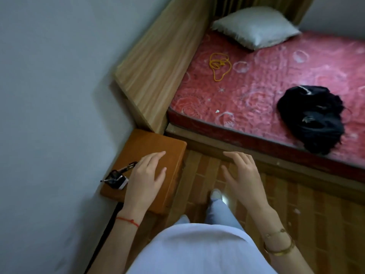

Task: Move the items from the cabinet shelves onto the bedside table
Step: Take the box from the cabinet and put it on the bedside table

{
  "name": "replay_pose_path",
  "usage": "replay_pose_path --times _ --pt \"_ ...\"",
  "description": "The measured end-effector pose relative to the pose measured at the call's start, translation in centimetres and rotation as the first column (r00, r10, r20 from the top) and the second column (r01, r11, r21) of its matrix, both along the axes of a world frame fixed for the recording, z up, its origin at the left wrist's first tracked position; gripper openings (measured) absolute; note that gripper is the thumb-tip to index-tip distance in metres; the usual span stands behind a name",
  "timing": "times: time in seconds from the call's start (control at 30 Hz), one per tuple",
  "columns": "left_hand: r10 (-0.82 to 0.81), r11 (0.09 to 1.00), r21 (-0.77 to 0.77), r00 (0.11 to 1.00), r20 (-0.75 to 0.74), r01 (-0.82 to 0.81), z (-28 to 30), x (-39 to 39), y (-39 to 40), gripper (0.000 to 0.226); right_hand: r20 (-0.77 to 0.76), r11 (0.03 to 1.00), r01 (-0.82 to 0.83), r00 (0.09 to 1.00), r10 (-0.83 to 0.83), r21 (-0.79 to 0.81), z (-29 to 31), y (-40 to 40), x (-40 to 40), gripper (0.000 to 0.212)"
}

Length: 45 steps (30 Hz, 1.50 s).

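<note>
hovering empty, left hand [145,177] over bedside table [150,144], right hand [243,175] beside.

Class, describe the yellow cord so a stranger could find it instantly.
Start at the bed with the red mattress. Near its head, just below the grey pillow, lies the yellow cord, a thin tangled loop, unlike the bulky black cloth farther down.

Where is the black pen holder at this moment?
In the head view, the black pen holder stands on the near left corner of the orange bedside table, against the wall, just left of the left hand.
</note>
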State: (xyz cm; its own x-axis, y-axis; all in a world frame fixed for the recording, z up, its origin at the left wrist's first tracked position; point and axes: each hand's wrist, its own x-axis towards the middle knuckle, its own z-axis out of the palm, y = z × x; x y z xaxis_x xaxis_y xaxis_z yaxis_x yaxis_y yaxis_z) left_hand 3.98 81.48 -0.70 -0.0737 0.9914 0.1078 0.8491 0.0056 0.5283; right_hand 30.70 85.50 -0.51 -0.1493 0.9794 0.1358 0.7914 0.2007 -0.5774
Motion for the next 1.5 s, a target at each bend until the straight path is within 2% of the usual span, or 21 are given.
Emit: replay_pose_path --times 0.17,0.3,0.5,0.73,0.9,1.0,1.17,1.33,1.5 --pt "-0.226 0.974 -0.001 0.974 -0.012 0.226 0.6 5.4 -0.8 0.048 0.0 0.972 0.235 0.972 -0.235 0.01 0.4 -7.6 5.6 0.034" --pt "-0.394 0.919 0.009 0.919 -0.021 0.394 1.0 10.7 -1.8 0.047 -0.007 0.916 0.4 0.916 -0.4 0.002 0.3 -13.7 9.8 0.034" --pt "-0.642 0.765 0.035 0.766 -0.043 0.643 1.4 20.5 -5.8 0.046 -0.001 0.776 0.631 0.776 -0.631 0.018 -0.6 -25.4 16.7 0.036" --pt "-0.837 0.541 0.06 0.544 -0.057 0.839 1.3 33.7 -14.7 0.043 0.086 0.577 0.817 0.575 -0.813 -0.004 0.1 -41.3 25.0 0.037" --pt "-0.924 0.379 0.048 0.381 -0.035 0.924 1.4 42.9 -21.4 0.047 0.119 0.397 0.917 0.397 -0.91 -0.031 1.2 -50.6 29.7 0.038" --pt "-0.956 0.28 0.036 0.282 -0.078 0.959 1.7 47.8 -24.4 0.047 0.121 0.27 0.962 0.272 -0.955 -0.035 1.5 -54.7 31.6 0.04" --pt "-0.984 0.099 0.046 0.104 -0.143 0.994 1.5 55.2 -27.4 0.043 0.132 0.119 0.99 0.128 -0.983 -0.074 0.4 -59.3 34.9 0.04" --pt "-0.988 0.003 0.026 0.007 -0.157 1.0 0.6 63.2 -29.7 0.045 0.119 0.008 0.993 0.022 -0.993 -0.117 -0.9 -61.6 39.7 0.041" --pt "-0.985 -0.085 0.033 -0.079 -0.152 0.996 0.0 73.2 -31.5 0.045 0.104 -0.071 0.991 -0.059 -0.993 -0.117 -1.3 -63.2 47.7 0.041"
